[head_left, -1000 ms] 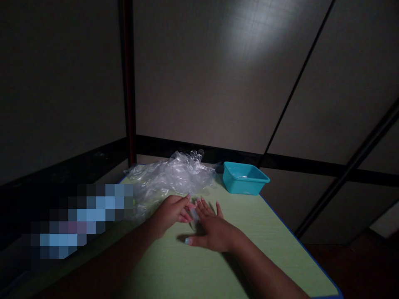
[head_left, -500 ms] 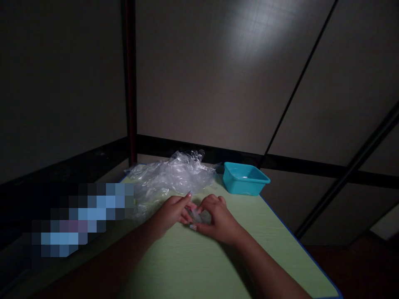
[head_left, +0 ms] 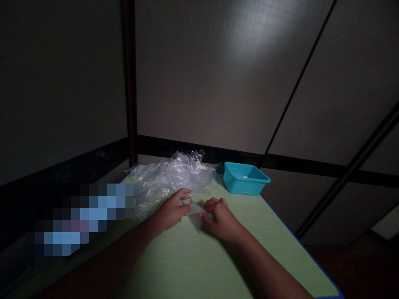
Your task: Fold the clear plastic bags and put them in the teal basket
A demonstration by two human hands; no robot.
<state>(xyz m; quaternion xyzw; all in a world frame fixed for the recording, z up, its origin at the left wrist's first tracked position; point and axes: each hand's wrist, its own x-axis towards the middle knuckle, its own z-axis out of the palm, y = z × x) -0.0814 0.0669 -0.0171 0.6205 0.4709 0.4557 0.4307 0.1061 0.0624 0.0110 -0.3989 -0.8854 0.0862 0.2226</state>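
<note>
Dim panelled walls [head_left: 202,83] rise behind a pale green desk [head_left: 174,265] that carries a teal tub [head_left: 243,185]. Left of the tub lies a crumpled heap of clear plastic [head_left: 177,174]. In front of the tub and to its left, a small clear sheet [head_left: 196,219] shows between the left hand [head_left: 173,211] and the right hand [head_left: 222,220]. Thumb and curled fingers of the right seem to pinch the sheet; the left has thumb and forefinger parted beside its other edge, and whether its hidden fingers grip cannot be told. Such thin film probably handles best under light fingertip pressure, nails turned away. Neither brand nor writing can be read; a pixelated patch [head_left: 102,214] well left of the tub hides its contents.
</note>
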